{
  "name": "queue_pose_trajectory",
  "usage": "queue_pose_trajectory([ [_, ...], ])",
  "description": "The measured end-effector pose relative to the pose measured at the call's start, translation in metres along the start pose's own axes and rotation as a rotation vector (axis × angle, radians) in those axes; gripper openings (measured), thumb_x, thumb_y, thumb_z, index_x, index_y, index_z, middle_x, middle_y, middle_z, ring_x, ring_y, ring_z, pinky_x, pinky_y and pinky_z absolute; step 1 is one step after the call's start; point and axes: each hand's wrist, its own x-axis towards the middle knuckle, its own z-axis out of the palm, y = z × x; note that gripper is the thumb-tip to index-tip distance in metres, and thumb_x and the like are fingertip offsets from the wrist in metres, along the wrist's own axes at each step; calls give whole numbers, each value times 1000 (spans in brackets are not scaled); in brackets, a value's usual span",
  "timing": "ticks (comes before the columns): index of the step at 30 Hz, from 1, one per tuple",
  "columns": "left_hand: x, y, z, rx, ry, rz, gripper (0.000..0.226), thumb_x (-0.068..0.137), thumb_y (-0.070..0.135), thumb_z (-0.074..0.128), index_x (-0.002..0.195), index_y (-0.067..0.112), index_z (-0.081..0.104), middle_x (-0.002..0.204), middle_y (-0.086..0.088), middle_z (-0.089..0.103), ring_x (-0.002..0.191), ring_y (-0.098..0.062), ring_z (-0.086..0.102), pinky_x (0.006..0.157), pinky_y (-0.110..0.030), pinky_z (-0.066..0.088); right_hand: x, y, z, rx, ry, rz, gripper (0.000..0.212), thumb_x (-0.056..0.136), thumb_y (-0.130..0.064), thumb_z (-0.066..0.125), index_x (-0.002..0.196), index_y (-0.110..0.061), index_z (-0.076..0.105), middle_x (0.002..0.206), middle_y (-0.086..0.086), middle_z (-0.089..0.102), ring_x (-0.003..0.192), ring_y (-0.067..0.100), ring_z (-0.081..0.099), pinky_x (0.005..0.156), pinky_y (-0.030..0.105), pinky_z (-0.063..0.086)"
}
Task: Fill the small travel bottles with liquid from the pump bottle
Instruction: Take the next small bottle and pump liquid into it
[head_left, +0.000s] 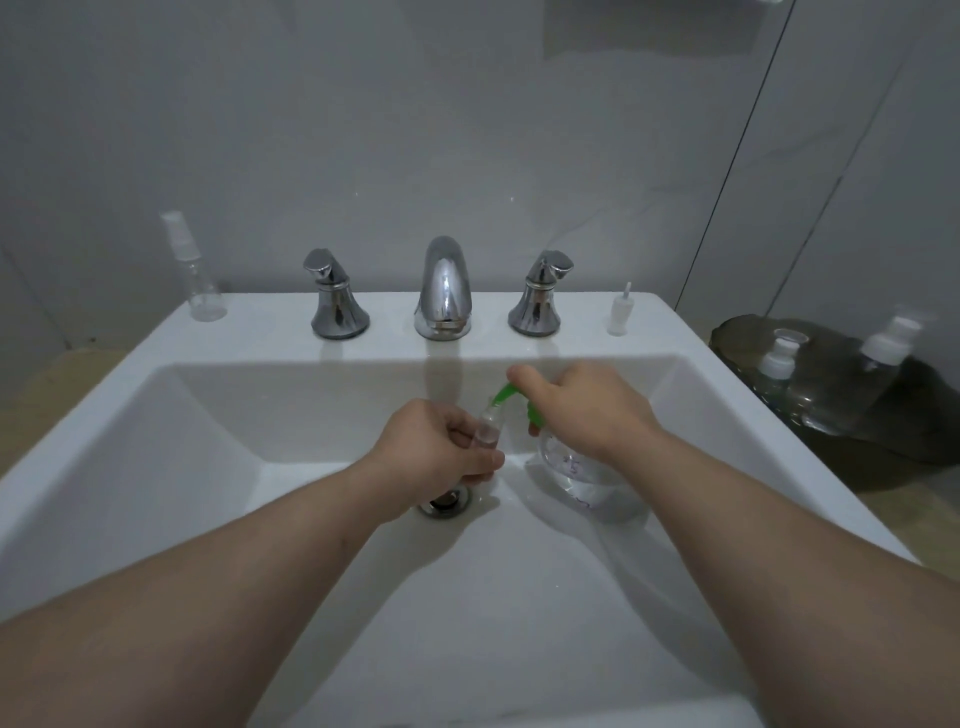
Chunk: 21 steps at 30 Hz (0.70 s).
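Note:
Inside the white sink (171, 447), my left hand (436, 452) grips a small clear travel bottle (488, 431), its open neck tilted up to the right. My right hand (587, 410) rests on top of a clear pump bottle (576, 473) with a green pump head (506, 392); the forefinger lies along the green spout, whose tip meets the small bottle's mouth. Clear liquid fills the lower part of the pump bottle. A small white spray cap (620, 312) stands on the sink ledge at the right.
A chrome faucet (442, 288) with two handles stands at the back. A clear spray bottle (200, 270) stands at the ledge's back left corner. Two more clear bottles with white caps (831, 374) lie in a dark tray (737, 332) right of the sink. The drain (445, 503) lies below my left hand.

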Motion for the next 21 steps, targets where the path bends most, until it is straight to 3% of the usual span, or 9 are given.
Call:
queue_pose_trajectory([
  [7,-1,0,1,46,-3,30,16,79,2,85,86,7,72,80,-19,75,67,-23,72,60,-26,56,-1,-1,-1,23,-7,0,67,91,-71,41,69,-18,76,64,-5,68,71,19,64,64,32,42],
  [21,0,-1,0,48,-11,44,18,77,1,86,87,8,73,80,-19,75,72,-28,73,73,-37,63,-4,-6,-2,70,11,14,58,88,-62,45,69,-17,77,58,-4,67,68,20,65,63,33,44],
])
